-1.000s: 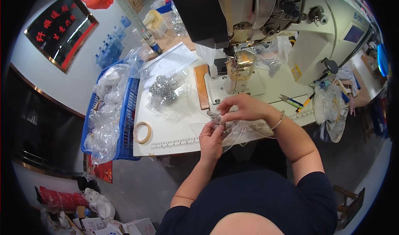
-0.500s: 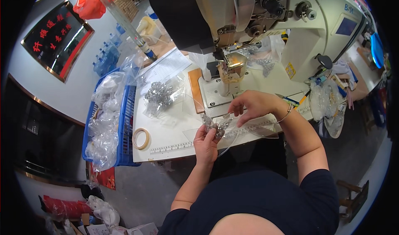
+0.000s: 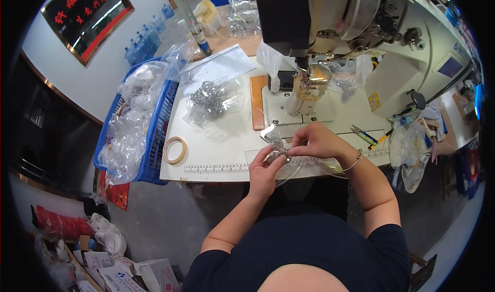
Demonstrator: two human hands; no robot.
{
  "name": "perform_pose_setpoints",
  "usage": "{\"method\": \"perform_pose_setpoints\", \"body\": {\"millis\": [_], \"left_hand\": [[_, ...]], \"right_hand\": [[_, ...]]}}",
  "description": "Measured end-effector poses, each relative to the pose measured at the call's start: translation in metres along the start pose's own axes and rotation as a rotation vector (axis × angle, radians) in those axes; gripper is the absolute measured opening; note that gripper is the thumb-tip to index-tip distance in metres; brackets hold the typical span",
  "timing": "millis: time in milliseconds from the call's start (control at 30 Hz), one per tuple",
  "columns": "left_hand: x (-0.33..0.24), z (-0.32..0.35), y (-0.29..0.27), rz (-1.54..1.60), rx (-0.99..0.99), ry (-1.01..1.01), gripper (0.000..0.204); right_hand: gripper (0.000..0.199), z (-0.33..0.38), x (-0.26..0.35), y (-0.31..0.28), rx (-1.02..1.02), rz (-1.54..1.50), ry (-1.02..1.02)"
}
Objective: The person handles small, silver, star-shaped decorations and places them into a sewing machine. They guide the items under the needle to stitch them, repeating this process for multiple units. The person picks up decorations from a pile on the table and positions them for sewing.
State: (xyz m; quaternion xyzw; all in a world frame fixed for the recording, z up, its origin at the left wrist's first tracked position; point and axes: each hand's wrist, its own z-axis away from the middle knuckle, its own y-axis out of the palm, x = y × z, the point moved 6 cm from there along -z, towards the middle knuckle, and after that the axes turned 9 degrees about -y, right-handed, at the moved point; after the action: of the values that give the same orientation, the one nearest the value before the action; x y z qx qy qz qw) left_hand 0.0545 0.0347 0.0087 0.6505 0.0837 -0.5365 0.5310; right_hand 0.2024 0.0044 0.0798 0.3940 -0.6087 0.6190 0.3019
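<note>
Near the front edge of the white sewing table, my left hand (image 3: 263, 172) is closed with thumb and fingers round a silvery, sparkling piece (image 3: 278, 146). It has a shiny, sheet-like upper part and a bumpy lower part; its exact kind cannot be made out. My right hand (image 3: 315, 141) meets it from the right, thumb and fingertips pinched at its edge. Thin pale cords or transparent strips (image 3: 295, 172) hang and curve around both hands. Just beyond them stands the sewing machine (image 3: 309, 80), with its needle area above a metal plate.
Silvery pieces (image 3: 207, 98) lie on transparent plastic at the left, near a tape roll (image 3: 174, 150). A blue basket (image 3: 164, 122) of plastic bags flanks the table. An orange-brown bar (image 3: 258, 103) lies beside the machine plate; snips (image 3: 365, 135) rest at the right. A ruler strip (image 3: 216, 168) runs along the front.
My right hand, fingers loosely spread and apart from the silvery piece before, now pinches its edge. The piece's shiny part now stands up between the hands. The whole view has shifted.
</note>
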Motion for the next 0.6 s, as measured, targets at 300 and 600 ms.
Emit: {"method": "perform_pose_setpoints", "body": {"millis": [300,600], "left_hand": [[-0.003,-0.003,-0.012,-0.046,-0.02,-0.035,0.038],[-0.003,-0.007,-0.018,0.215,-0.015,-0.123,0.03]], "right_hand": [[0.023,-0.002,0.002,0.01,0.124,-0.178,-0.01],[0.046,-0.015,-0.002,0.006,0.125,-0.299,0.008]]}}
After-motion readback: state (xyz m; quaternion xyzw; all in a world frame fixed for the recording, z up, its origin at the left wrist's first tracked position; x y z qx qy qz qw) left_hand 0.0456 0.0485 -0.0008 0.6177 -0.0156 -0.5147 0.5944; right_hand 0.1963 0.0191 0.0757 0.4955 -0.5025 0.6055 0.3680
